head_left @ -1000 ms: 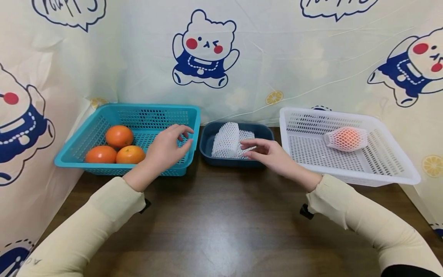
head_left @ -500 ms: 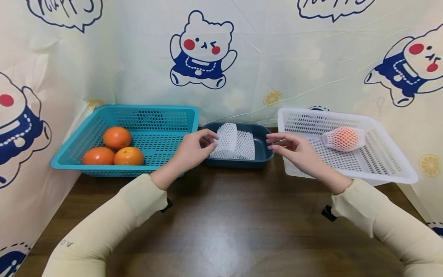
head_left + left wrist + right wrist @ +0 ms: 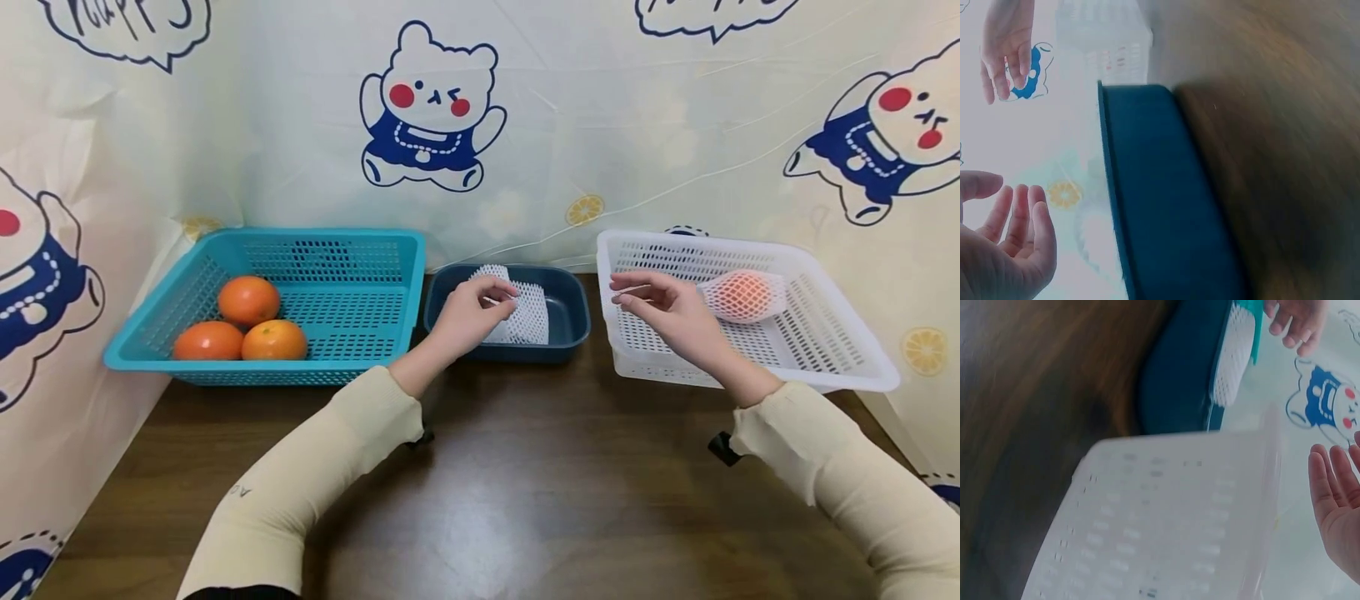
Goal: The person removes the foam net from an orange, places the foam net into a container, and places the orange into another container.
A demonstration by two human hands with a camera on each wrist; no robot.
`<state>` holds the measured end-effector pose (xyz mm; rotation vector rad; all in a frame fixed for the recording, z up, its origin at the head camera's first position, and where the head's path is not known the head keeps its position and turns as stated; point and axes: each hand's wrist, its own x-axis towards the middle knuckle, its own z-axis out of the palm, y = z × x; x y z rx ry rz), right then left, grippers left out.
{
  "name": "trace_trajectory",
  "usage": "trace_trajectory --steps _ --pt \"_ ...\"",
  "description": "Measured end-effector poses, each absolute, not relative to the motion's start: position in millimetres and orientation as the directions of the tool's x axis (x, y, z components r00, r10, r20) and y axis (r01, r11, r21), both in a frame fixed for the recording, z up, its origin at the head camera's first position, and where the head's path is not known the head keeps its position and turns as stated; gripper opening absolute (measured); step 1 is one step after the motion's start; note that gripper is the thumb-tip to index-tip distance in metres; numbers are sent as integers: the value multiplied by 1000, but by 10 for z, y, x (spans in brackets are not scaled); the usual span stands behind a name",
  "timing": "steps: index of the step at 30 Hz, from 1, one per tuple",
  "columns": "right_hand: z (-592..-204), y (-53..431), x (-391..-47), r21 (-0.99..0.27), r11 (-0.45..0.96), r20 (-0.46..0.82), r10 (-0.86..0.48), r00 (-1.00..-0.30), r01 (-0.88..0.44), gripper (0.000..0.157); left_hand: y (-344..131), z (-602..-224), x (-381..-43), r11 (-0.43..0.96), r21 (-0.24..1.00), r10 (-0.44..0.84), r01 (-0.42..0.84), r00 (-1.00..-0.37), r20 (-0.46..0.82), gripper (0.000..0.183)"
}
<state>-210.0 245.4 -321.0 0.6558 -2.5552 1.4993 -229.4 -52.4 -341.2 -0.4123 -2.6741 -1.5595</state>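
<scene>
In the head view my left hand (image 3: 474, 312) hovers over the dark blue tray (image 3: 567, 310), partly covering the white foam net sleeves (image 3: 531, 315) in it. Its fingers are loosely bent and nothing is between them. My right hand (image 3: 670, 310) is above the left part of the white basket (image 3: 840, 325), fingers relaxed and holding nothing. An orange fruit in a foam net (image 3: 742, 296) lies in that basket, to the right of the hand. Both hands also show in the left wrist view, where the near left hand (image 3: 1013, 240) has its fingers apart from the thumb.
At the left stands a turquoise basket (image 3: 345, 321) with three bare orange fruits, one of them at the front (image 3: 274, 340). The brown wooden table (image 3: 525, 475) stretches in front of the containers. A printed cloth (image 3: 555, 125) hangs behind them.
From over the turquoise basket, my left hand has moved right to above the dark blue tray. My right hand has gone from that tray to above the white basket.
</scene>
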Motion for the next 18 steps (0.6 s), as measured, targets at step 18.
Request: trace_trajectory --steps 18 --pt "-3282 3030 -2373 -711 637 296 -111 -949 -297 33 -30 -3661 -2282 46 999 266 -26 -963 -37 20"
